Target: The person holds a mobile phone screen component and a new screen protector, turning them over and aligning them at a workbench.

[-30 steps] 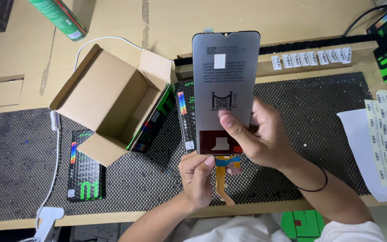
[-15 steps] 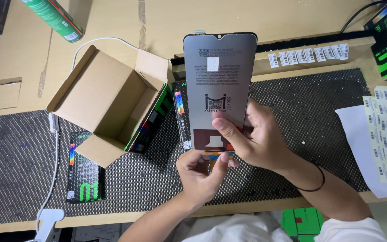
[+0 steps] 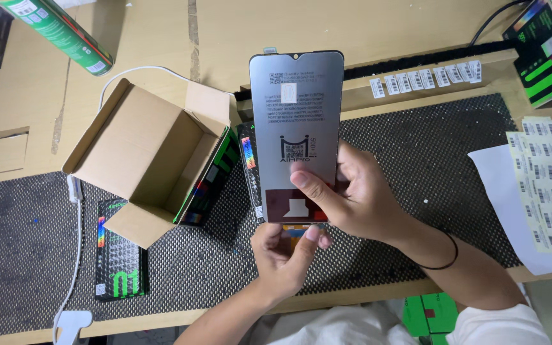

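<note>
A dark mesh-matted surface (image 3: pixel 416 160) is seen beneath a phone screen panel (image 3: pixel 296 128), held upright right of the open cardboard box (image 3: pixel 142 160). It is gripped by the right hand (image 3: pixel 352 198) at its lower edge, while its flex tail is pinched by the left hand (image 3: pixel 285 252). Thin, stiff, fragile glass is judged; edges are best held.

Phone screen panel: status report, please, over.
Right hand grips phone screen panel upright. Left hand pinches its orange cable. Open cardboard box beside, apart.

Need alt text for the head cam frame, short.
Two bare hands hold a grey phone screen panel upright over a black dotted mat: the right hand grips its lower edge, the left hand pinches the flex at the bottom. An open cardboard box sits to the left.
</note>
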